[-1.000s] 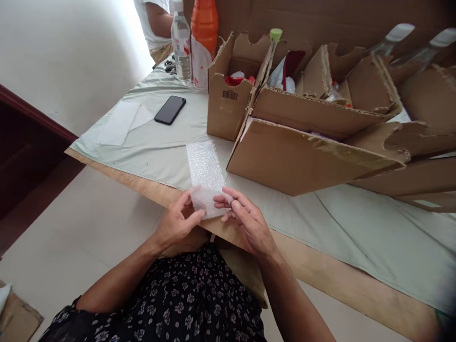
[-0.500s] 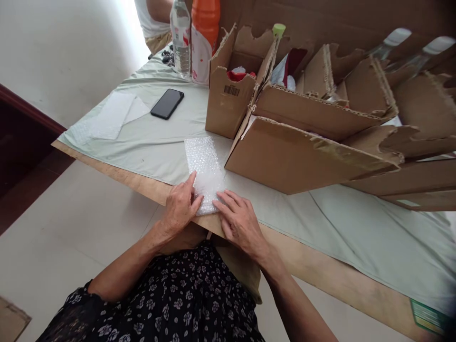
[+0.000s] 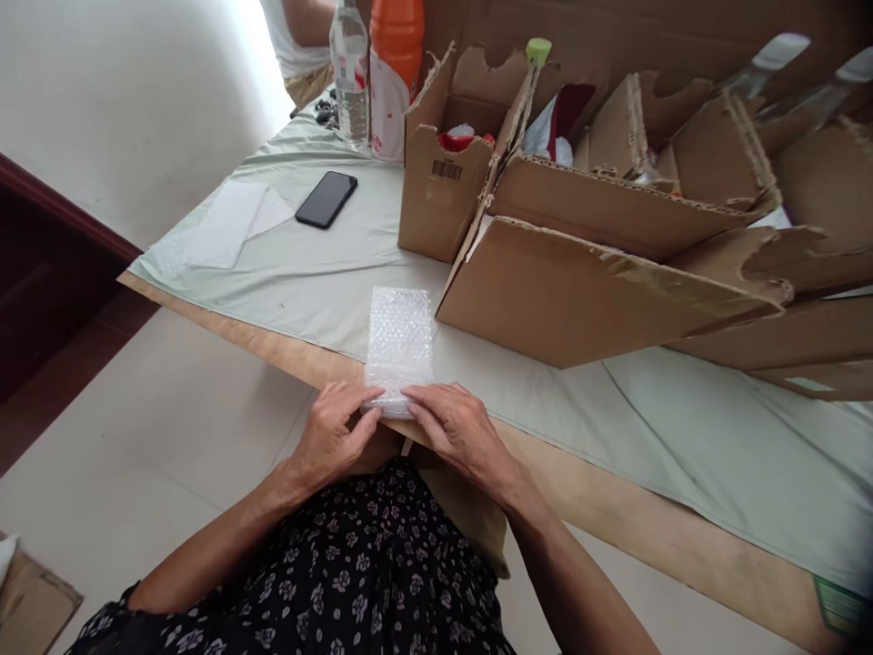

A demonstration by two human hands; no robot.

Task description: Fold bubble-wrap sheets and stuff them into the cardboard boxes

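A sheet of bubble wrap (image 3: 400,332) lies flat at the table's front edge, its near end folded over into a thick band. My left hand (image 3: 339,423) pinches the left part of that fold between thumb and fingers. From the other side, my right hand (image 3: 456,426) grips the fold's right part, thumb nearest me and fingers on top. Whether anything lies inside the fold cannot be made out.
Cardboard boxes with dividers (image 3: 607,291) stand right behind the wrap. A phone (image 3: 326,199), loose bubble wrap sheets (image 3: 225,223), a clear bottle (image 3: 351,82) and an orange bottle (image 3: 394,77) are to the left. Another person's arm (image 3: 310,23) shows at the back.
The near end of the bubble wrap is now folded over, and the sheet lies straighter. Both hands have moved from resting flat on it to gripping the fold.
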